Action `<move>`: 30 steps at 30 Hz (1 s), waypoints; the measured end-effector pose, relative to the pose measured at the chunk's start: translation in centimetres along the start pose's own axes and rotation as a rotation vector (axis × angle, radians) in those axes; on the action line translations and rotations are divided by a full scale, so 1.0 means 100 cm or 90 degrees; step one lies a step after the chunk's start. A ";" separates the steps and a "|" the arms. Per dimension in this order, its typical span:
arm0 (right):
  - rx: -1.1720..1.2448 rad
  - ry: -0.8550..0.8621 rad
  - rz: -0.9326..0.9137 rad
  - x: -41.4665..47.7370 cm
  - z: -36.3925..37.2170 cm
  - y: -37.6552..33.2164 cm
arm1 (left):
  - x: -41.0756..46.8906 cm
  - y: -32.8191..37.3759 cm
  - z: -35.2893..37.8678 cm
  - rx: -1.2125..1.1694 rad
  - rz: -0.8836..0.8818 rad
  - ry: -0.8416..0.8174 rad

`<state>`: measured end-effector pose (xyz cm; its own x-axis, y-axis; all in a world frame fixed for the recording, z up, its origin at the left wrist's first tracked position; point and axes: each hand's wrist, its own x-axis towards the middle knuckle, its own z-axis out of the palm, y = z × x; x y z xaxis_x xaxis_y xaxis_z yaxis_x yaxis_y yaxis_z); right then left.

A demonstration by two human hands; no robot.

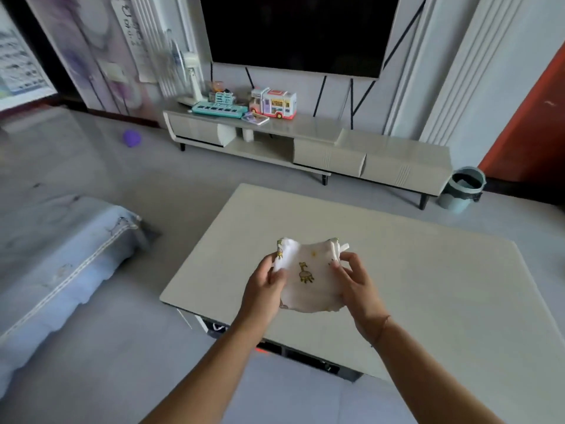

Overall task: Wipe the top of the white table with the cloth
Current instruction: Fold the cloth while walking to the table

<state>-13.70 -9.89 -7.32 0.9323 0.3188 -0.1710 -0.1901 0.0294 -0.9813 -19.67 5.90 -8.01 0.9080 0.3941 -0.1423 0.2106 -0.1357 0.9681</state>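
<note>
Currently both hands hold a small white cotton cloth with yellow giraffe prints (307, 275) above the white rectangular table surface (428, 286), over its near-left part; can't tell if the cloth's lower edge touches the surface. Left hand (266, 284) is closed, pinching the cloth's left edge between thumb and fingers. Right hand (354, 278) is half curled, fingertips gripping the cloth's right edge where the folded layers bunch up. Cloth looks thin, soft, very light and floppy, sagging between the two hands; not fragile, not slippery, will crumple easily. Best hold, by my judgement: bunch or fold it into a pad and press down with a flat palm on top, since an edge pinch would let it drag and roll up. Wiping seems not yet begun. No brand or label readable on the cloth; a small tab sticks out at its top right corner, any text too small to tell. Beyond the surface, wall writing is blurred.
</note>
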 end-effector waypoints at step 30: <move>-0.119 -0.097 0.207 0.213 0.296 0.146 | 0.206 -0.183 -0.261 -0.010 -0.182 0.070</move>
<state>-5.66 25.35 -22.68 0.7738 0.4196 -0.4745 -0.3954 -0.2652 -0.8794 -14.25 40.21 -23.28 0.7685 0.5100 -0.3865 0.4453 0.0077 0.8954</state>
